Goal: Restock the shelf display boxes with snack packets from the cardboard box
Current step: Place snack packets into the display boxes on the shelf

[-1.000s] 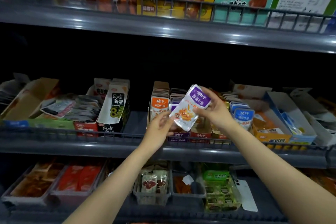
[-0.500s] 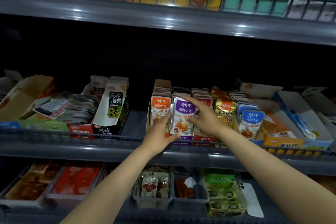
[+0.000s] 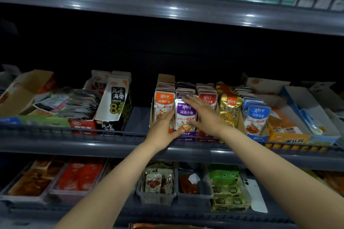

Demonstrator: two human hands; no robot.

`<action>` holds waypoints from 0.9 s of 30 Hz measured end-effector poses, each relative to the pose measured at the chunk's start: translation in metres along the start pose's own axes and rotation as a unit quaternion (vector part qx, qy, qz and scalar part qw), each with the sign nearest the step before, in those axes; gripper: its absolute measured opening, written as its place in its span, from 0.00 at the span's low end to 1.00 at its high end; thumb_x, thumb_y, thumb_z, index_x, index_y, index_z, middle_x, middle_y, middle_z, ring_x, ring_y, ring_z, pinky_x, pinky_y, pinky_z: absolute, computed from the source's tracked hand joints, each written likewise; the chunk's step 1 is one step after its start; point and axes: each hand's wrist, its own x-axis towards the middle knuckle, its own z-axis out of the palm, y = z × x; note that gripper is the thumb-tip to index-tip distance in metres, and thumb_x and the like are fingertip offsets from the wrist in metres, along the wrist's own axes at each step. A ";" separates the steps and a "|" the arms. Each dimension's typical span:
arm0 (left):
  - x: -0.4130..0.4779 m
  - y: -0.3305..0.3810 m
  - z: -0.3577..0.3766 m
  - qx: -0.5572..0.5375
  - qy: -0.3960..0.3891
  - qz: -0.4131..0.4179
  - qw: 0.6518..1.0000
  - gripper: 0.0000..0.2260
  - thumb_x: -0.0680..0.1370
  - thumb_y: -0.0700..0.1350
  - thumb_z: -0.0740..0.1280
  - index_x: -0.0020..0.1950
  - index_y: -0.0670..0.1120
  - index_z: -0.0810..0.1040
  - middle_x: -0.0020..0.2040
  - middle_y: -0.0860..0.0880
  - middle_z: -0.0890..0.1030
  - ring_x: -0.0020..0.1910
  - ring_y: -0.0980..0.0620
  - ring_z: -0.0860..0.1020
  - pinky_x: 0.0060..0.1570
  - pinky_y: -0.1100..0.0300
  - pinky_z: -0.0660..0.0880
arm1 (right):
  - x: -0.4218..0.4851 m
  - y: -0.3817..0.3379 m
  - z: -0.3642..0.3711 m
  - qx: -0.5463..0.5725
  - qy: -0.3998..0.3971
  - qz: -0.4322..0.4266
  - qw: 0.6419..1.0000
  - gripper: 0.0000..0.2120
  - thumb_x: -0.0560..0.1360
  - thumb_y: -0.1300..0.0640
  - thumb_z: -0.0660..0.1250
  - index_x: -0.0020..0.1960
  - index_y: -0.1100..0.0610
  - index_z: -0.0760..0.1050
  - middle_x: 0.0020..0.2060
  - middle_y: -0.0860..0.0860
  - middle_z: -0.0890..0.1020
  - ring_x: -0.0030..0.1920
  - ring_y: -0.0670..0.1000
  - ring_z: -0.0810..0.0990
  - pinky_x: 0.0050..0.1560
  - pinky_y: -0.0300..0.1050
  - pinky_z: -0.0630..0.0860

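Middle shelf (image 3: 55,147), far left: opened carton (image 3: 22,91), cut off by the frame, print too dim to read. Seaweed box (image 3: 115,102) stands upright near it. Orange packet row (image 3: 164,102), lower part hidden by the left hand (image 3: 163,126); its fingers curl round the left edge of the purple packet (image 3: 186,112), thumb at the bottom corner. The packet stands upright at the front of its display box (image 3: 188,134), between the orange and red rows (image 3: 208,96). Right hand (image 3: 202,115) rests on it, fingers straight and spread, hiding the packets behind.
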 end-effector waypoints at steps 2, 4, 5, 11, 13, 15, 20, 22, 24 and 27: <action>-0.001 0.002 -0.002 0.003 -0.001 -0.005 1.000 0.33 0.74 0.50 0.71 0.76 0.50 0.59 0.71 0.52 0.67 0.69 0.54 0.66 0.66 0.59 0.65 | -0.004 -0.002 -0.003 -0.010 0.004 0.008 1.000 0.38 0.74 0.51 0.69 0.76 0.45 0.51 0.77 0.45 0.52 0.76 0.48 0.48 0.75 0.49 0.48; -0.003 0.005 -0.005 0.006 0.007 -0.005 1.000 0.34 0.75 0.50 0.70 0.76 0.50 0.58 0.72 0.52 0.67 0.70 0.53 0.65 0.68 0.56 0.65 | -0.009 -0.003 -0.006 -0.005 0.006 0.016 1.000 0.38 0.75 0.50 0.68 0.77 0.44 0.50 0.77 0.45 0.51 0.76 0.48 0.48 0.75 0.49 0.49; -0.005 0.007 -0.007 0.008 0.012 -0.001 1.000 0.34 0.75 0.49 0.70 0.76 0.49 0.58 0.72 0.51 0.66 0.70 0.53 0.65 0.68 0.57 0.64 | -0.012 -0.004 -0.009 0.001 0.009 0.020 1.000 0.38 0.75 0.50 0.68 0.77 0.44 0.49 0.77 0.45 0.51 0.76 0.48 0.48 0.75 0.49 0.50; -0.021 0.026 -0.022 0.062 0.043 0.024 0.997 0.32 0.76 0.51 0.68 0.76 0.48 0.58 0.74 0.51 0.64 0.72 0.51 0.61 0.68 0.56 0.62 | -0.031 -0.012 -0.030 -0.012 0.036 0.013 0.999 0.33 0.77 0.48 0.65 0.76 0.44 0.52 0.77 0.45 0.52 0.76 0.48 0.50 0.74 0.50 0.51; -0.027 0.031 -0.025 0.086 0.053 0.035 0.994 0.30 0.77 0.53 0.66 0.76 0.48 0.59 0.74 0.50 0.65 0.73 0.51 0.60 0.69 0.54 0.61 | -0.040 -0.015 -0.035 -0.013 0.048 0.008 0.999 0.32 0.77 0.48 0.64 0.76 0.45 0.53 0.77 0.46 0.53 0.76 0.49 0.51 0.74 0.49 0.53; -0.035 0.034 -0.026 0.120 0.061 0.053 0.990 0.30 0.77 0.55 0.65 0.76 0.48 0.59 0.74 0.50 0.65 0.73 0.52 0.60 0.70 0.53 0.60 | -0.050 -0.019 -0.039 -0.020 0.060 0.000 0.998 0.32 0.77 0.48 0.64 0.76 0.46 0.54 0.77 0.47 0.54 0.76 0.49 0.52 0.73 0.47 0.53; -0.066 0.030 -0.017 0.188 0.042 0.074 0.979 0.30 0.78 0.58 0.61 0.77 0.50 0.57 0.75 0.52 0.62 0.74 0.53 0.57 0.73 0.54 0.56 | -0.091 -0.024 -0.030 -0.012 0.050 -0.004 0.999 0.31 0.77 0.48 0.64 0.76 0.46 0.54 0.77 0.46 0.54 0.76 0.49 0.53 0.73 0.46 0.51; -0.086 0.025 -0.008 0.207 0.018 0.073 0.975 0.29 0.79 0.59 0.59 0.77 0.50 0.56 0.76 0.52 0.60 0.75 0.53 0.56 0.73 0.56 0.53 | -0.111 -0.024 -0.018 0.015 0.030 -0.002 0.999 0.32 0.77 0.48 0.64 0.76 0.45 0.53 0.77 0.46 0.54 0.76 0.48 0.53 0.74 0.47 0.53; -0.109 0.015 0.003 0.225 -0.012 0.059 0.973 0.29 0.79 0.60 0.58 0.77 0.50 0.55 0.76 0.52 0.59 0.75 0.53 0.55 0.73 0.57 0.51 | -0.133 -0.022 0.000 0.035 0.003 0.004 0.999 0.32 0.77 0.47 0.64 0.76 0.45 0.54 0.76 0.45 0.55 0.76 0.47 0.53 0.75 0.48 0.56; -0.138 -0.006 0.023 0.237 -0.042 0.043 0.970 0.29 0.79 0.60 0.57 0.77 0.50 0.56 0.76 0.51 0.60 0.75 0.52 0.56 0.74 0.57 0.51 | -0.165 -0.019 0.033 0.047 -0.032 0.017 0.998 0.32 0.76 0.45 0.65 0.76 0.44 0.55 0.76 0.43 0.54 0.75 0.45 0.54 0.74 0.48 0.57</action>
